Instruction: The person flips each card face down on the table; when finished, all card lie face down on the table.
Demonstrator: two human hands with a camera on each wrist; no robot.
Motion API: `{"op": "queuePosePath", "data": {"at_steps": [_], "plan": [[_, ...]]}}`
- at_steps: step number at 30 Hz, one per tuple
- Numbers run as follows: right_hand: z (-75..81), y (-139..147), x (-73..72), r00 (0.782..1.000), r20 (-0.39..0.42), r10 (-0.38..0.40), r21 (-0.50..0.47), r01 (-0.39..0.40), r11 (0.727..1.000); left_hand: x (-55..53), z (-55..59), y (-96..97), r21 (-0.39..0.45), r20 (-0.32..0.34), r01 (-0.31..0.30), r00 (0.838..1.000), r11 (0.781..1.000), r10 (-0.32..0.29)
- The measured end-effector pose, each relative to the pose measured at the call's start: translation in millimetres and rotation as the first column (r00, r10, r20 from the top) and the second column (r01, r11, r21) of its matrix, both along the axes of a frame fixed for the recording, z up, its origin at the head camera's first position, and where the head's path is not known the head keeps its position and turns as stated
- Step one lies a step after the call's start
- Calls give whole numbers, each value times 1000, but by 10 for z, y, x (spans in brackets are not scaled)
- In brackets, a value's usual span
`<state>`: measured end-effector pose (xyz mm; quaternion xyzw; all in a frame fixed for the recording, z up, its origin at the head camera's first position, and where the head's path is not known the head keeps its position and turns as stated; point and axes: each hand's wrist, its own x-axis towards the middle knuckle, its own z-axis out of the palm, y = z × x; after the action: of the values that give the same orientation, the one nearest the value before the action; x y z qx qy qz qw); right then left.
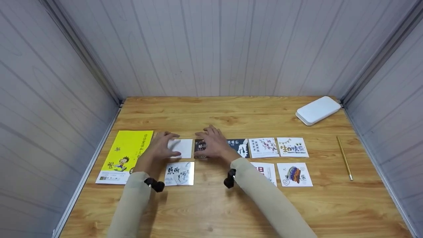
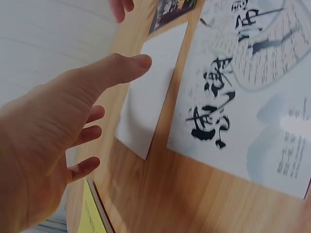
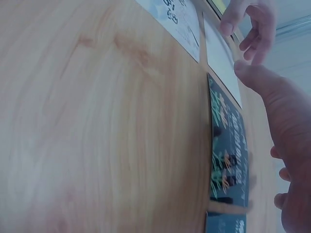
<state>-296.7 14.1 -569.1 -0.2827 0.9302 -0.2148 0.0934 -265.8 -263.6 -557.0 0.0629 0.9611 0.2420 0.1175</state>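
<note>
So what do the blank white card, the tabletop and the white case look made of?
Blank white card: probably thin matte cardstock, going by its flat, straight-cut edges. Tabletop: wood or wood-look laminate, with visible grain and a soft sheen. White case: likely smooth plastic, given its rounded corners, though painted metal is possible.

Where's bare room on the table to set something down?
The table is bare behind the cards, left of the white case; between the cards and the pencil; and in front, between the sleeves. Crowded: among the cards, with slim gaps, the left hand by the blank card, the right hand at a dark card.
</note>
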Motion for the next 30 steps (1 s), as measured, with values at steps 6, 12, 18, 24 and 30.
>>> {"op": "queuePosePath", "data": {"at_steps": [6,12,18,24,30], "plan": [[35,184,-31,1000,-7,9,-8,-9,1000,-38,59,186,-9,-44,45,998,999,-46],[52,383,-32,1000,-22,-4,-6,4,1000,-52,60,376,18,-87,82,993,996,-80],[36,574,-26,998,-57,-9,4,9,1000,-56,9,518,33,-99,114,989,993,-110],[-20,725,-41,998,-63,-8,4,8,1000,-38,-56,568,9,-89,131,987,991,-130],[-128,836,-71,998,-69,-11,39,13,999,-59,-119,612,-21,-86,154,984,988,-155]]}}
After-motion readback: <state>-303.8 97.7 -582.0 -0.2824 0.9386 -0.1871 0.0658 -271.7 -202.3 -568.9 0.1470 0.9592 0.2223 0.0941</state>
